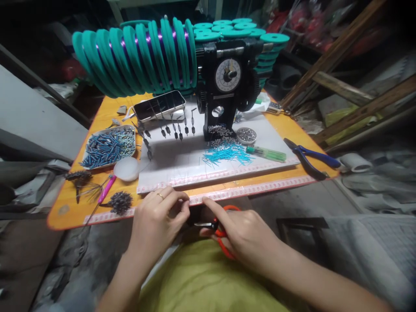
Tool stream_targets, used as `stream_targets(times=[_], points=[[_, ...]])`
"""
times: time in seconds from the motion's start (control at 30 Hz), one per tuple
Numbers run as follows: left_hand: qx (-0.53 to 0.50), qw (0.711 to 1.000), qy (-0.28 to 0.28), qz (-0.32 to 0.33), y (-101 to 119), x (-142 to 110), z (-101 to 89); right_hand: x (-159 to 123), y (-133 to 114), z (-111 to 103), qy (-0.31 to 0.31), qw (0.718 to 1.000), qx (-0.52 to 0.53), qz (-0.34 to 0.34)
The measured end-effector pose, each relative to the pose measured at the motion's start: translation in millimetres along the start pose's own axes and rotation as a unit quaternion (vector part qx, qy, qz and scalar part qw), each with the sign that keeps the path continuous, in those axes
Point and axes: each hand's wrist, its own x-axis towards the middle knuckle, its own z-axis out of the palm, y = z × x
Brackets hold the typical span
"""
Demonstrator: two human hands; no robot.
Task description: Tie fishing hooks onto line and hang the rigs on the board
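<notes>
In the head view, small scissors with looped red-orange handles and a short shiny metal blade (221, 233) sit in the right hand (247, 234), just off the orange tabletop's (71, 212) front edge. They point left, long axis roughly along that edge. Right fingers wrap the handles, index extended; the left hand's (157, 219) thumb and index close together, whether on anything I cannot tell.

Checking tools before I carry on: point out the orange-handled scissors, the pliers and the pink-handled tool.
orange-handled scissors (221, 233): head view, on the orange handle near the pivot
pliers (300, 150): head view, around the pivot
pink-handled tool (105, 193): head view, on its pink handle
</notes>
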Motion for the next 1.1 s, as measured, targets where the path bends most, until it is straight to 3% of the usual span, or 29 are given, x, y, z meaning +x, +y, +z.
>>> stream_targets(times=[0.07, 0.17, 0.27, 0.37, 0.6, 0.83, 1.1], points=[[-0.038, 0.999, 0.028, 0.002, 3, -6, 1.7, -3, -6, 3, -0.004, 0.991, 0.125, 0.046], [-0.097, 0.991, 0.091, -0.013, 10, -17, 3.7, -3, -18, 8, -0.122, 0.946, 0.271, 0.131], [-0.139, 0.981, 0.13, -0.042, 16, -27, 3.7, 1, -26, 9, -0.229, 0.884, 0.353, 0.202], [-0.158, 0.976, 0.142, -0.059, 19, -33, 2.4, 7, -28, 7, -0.258, 0.852, 0.395, 0.228], [-0.157, 0.975, 0.14, -0.069, 19, -36, 3.0, 13, -28, 3, -0.301, 0.834, 0.397, 0.237], [-0.135, 0.981, 0.127, -0.057, 17, -37, 0.1, 13, -27, 3, -0.282, 0.847, 0.403, 0.201], [-0.061, 0.991, 0.118, -0.011, 14, -35, 0.5, 8, -23, 6, -0.334, 0.788, 0.456, 0.246]])
